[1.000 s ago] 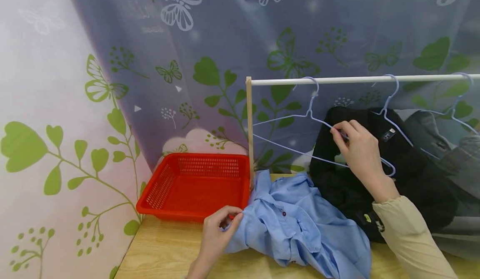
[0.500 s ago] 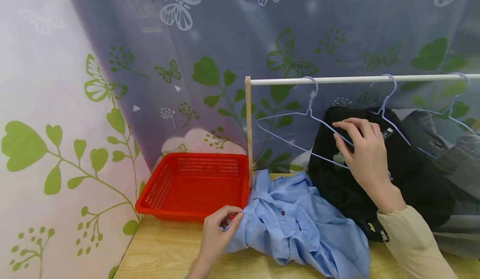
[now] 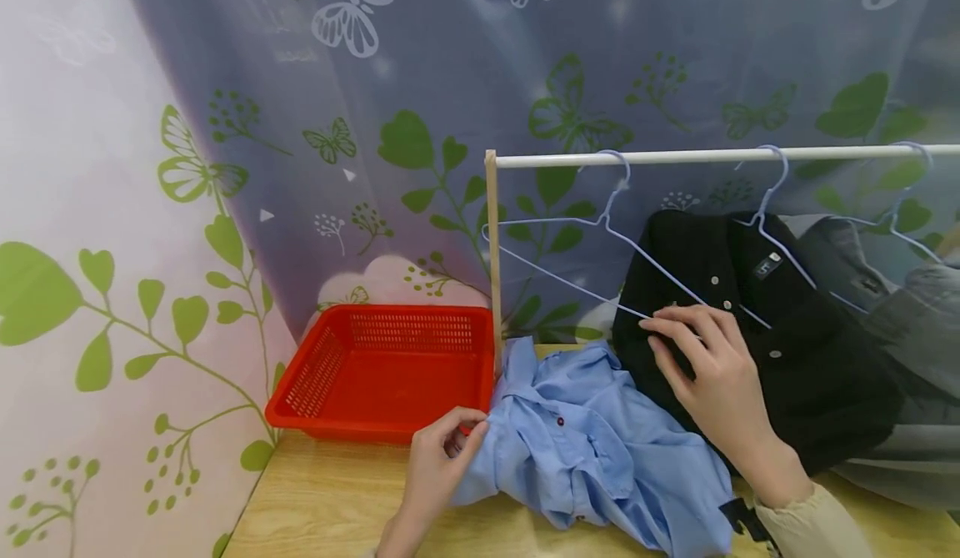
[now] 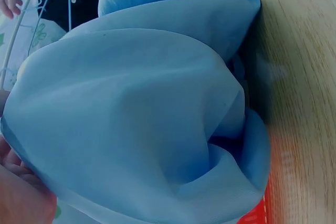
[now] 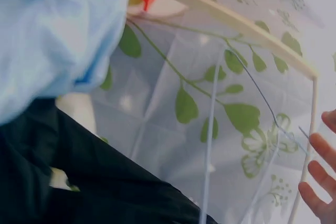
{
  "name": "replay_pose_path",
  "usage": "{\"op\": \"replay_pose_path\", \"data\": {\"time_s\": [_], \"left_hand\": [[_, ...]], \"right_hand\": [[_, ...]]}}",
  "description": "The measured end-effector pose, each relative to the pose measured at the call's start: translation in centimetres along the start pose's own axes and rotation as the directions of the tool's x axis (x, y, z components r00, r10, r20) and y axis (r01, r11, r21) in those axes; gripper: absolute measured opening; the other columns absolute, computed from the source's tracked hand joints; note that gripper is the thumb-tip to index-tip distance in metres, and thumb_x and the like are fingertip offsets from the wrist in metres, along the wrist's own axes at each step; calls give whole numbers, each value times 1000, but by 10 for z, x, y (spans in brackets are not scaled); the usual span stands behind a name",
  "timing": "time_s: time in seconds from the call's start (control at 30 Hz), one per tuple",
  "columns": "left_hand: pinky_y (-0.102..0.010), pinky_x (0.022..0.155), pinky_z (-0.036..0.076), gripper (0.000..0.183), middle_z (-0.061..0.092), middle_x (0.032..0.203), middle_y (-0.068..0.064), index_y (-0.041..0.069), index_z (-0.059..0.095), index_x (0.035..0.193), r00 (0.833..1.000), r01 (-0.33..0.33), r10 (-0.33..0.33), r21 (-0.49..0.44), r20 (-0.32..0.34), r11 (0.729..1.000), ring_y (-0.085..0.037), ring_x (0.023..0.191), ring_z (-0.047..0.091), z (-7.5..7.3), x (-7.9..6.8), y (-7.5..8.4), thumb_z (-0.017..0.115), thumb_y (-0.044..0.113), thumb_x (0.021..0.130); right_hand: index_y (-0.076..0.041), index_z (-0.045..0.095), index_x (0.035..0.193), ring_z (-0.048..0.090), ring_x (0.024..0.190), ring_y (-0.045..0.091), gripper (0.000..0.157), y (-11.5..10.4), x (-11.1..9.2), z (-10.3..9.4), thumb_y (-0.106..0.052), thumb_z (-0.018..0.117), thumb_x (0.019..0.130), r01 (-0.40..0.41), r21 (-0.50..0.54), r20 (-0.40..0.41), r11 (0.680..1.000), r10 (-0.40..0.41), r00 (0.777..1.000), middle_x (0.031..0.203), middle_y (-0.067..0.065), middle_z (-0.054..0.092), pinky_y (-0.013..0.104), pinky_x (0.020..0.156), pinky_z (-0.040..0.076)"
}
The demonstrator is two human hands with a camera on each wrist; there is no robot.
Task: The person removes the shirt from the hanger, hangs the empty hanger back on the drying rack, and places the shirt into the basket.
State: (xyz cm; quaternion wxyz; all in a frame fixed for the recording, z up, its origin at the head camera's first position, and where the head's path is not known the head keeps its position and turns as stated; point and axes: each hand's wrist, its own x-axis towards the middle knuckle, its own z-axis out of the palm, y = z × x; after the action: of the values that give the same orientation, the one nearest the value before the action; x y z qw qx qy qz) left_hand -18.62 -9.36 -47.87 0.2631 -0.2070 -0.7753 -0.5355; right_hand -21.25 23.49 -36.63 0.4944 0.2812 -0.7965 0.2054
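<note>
While the left hand (image 3: 441,459) pinches a blue shirt (image 3: 600,458) reaching the table's (image 3: 330,491) back edge, the right hand (image 3: 716,383), fingers loose, meets a hanger (image 3: 604,218) beside a black shirt's (image 3: 825,383) unreadably small label (image 3: 767,264).

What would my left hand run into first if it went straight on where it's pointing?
The blue shirt, most likely: your left hand pinches its edge, with the cloth straight ahead. Depth is unclear, so it might slide just above the folds.
</note>
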Motion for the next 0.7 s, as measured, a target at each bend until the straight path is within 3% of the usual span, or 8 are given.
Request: {"op": "replay_pose_path", "data": {"time_s": [0.1, 0.23, 0.33, 0.4, 0.47, 0.57, 0.7], "left_hand": [[-16, 47, 42, 8, 68, 78, 10, 22, 74, 95, 999, 40, -40, -1, 27, 999, 2, 54, 47, 4, 0, 1, 76, 15, 92], [-16, 47, 42, 5, 72, 82, 4, 19, 74, 95, 992, 105, -103, -21, 77, 994, 1, 52, 50, 9, 0, 3, 75, 15, 93], [-16, 52, 48, 1, 74, 86, -1, 15, 72, 96, 981, 151, -147, -21, 127, 988, 2, 57, 56, 14, -1, 5, 72, 16, 95], [-15, 51, 47, 3, 74, 89, -3, 14, 70, 97, 973, 165, -162, -5, 163, 986, 5, 55, 53, 17, -2, 5, 70, 17, 97], [-14, 50, 45, 4, 75, 92, -5, 13, 69, 99, 964, 171, -169, 8, 206, 985, 6, 54, 50, 22, -2, 5, 68, 17, 98], [-15, 52, 47, 4, 74, 97, -6, 14, 67, 102, 953, 158, -157, 19, 261, 987, 5, 57, 54, 28, -3, 4, 67, 16, 99], [-22, 75, 57, 15, 73, 111, -5, 13, 66, 114, 932, 88, -101, 52, 349, 995, -8, 90, 71, 34, -4, 0, 67, 15, 99]], "right_hand": [[-8, 75, 106, 56, 101, 38, 40, -6, -15, 5, -38, 50, 107, 0, 21, 46, 1000, -1, 999, 109, 14, 68, 31, 99, 36], [-11, 74, 109, 56, 102, 31, 34, -9, -38, 14, -37, 51, 107, -60, 29, 131, 998, 56, 990, 111, 9, 66, 30, 93, 40], [-13, 72, 112, 56, 104, 27, 18, -11, -56, 23, -25, 67, 99, -113, 0, 211, 994, 111, 971, 114, 6, 65, 36, 85, 48], [-14, 71, 114, 56, 104, 26, 23, -11, -66, 29, -16, 76, 91, -150, -32, 271, 988, 153, 950, 115, 5, 63, 41, 79, 51], [-15, 70, 116, 57, 104, 26, 33, -11, -76, 36, -12, 81, 85, -183, -73, 333, 980, 197, 922, 117, 6, 62, 45, 74, 53], [-14, 68, 121, 58, 104, 29, 38, -9, -89, 47, -17, 81, 86, -219, -115, 430, 969, 247, 868, 122, 10, 60, 46, 70, 54], [-13, 63, 133, 59, 109, 40, 49, -2, -100, 62, -25, 80, 88, -265, -152, 555, 952, 304, 774, 134, 20, 55, 53, 76, 54]]}}
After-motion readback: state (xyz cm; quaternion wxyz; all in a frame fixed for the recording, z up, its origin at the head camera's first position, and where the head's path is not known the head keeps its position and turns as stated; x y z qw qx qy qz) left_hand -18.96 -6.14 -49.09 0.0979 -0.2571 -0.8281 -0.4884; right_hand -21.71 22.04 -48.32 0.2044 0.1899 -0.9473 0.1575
